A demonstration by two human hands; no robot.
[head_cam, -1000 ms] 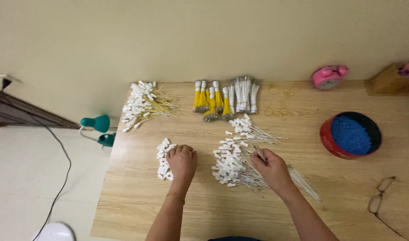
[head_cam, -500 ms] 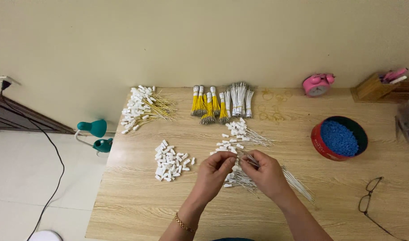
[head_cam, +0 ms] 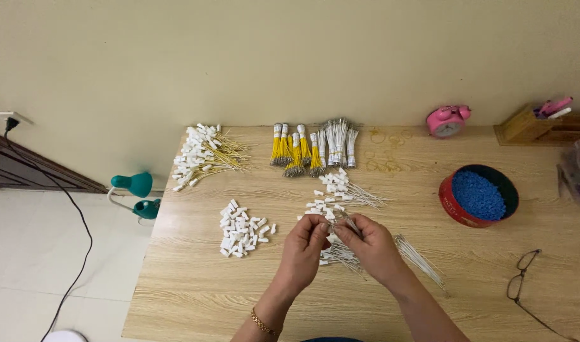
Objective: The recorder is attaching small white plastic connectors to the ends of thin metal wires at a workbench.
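Wooden worktop is seen under both hands, where a thin white wire is pinched by the right hand and a small white cap, apparently for fitting together, by left hand, the loose caps lying left of the fingers.

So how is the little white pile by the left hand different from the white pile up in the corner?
The white pile beside the left hand holds only loose white caps, while the corner pile has caps with yellow wires attached. The near pile is smaller and compact; the corner pile fans out wider. Both lie on the wooden table.
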